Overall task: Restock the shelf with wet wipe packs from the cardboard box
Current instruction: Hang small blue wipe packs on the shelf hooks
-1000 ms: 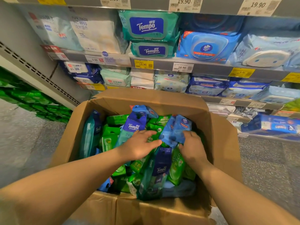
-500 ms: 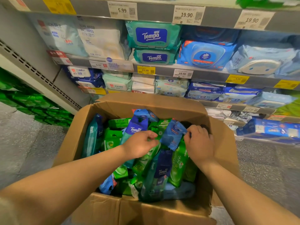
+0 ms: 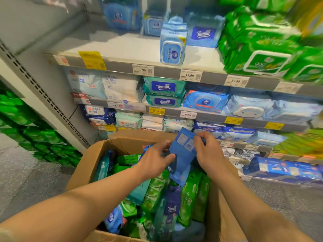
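While green packs (image 3: 26, 126) sit stacked at far left on the floor side, the cardboard box (image 3: 87, 165) stands open in front of the shelf (image 3: 122, 48), filled with mixed green, teal and blue wet wipe packs (image 3: 157, 194) (most upright or leaning). Left hand (image 3: 153, 159) is over the box, thumb and fingers curled onto the left edge of a blue pack (image 3: 183, 154), so its grip is closed on that pack. Blue pack is lifted above the box contents, tilted, lower corner still near the packs below. Right hand (image 3: 208, 152) pinches the pack's upper right part, fingers curled over it, grip closed on it too. Both forearms reach in from the bottom of the view. Upper shelf board is mostly bare on its left half; a small blue upright pack (image 3: 172, 48) stands near its front edge, a Tempo pack (image 3: 203, 34) just behind and right of it, big green packs (image 3: 262, 55) piled further right (blurred). Price tags (image 3: 190, 75) reading 5.99, 19.90 and 19.90 line the shelf edge. Lower shelves hold white, teal and blue packs.
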